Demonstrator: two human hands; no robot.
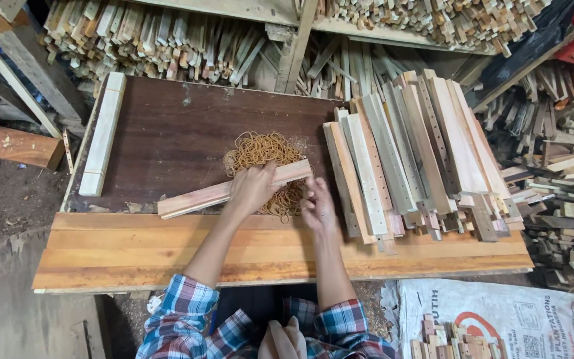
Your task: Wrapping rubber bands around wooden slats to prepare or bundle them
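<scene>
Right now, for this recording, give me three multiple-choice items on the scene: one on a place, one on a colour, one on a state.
1. Where does the pile of rubber bands lie?
A. on the dark board
B. on the white sack
C. on the floor

2. What colour is the rubber band pile?
A. blue
B. tan
C. black

3. What is the left hand doing?
A. hanging free
B. gripping a bundle of wooden slats
C. resting on the stack of drilled slats

Answers:
1 A, the bands sit on the dark board.
2 B, they look tan.
3 B, its fingers wrap around the bundle; the right hand is beside its end.
</scene>
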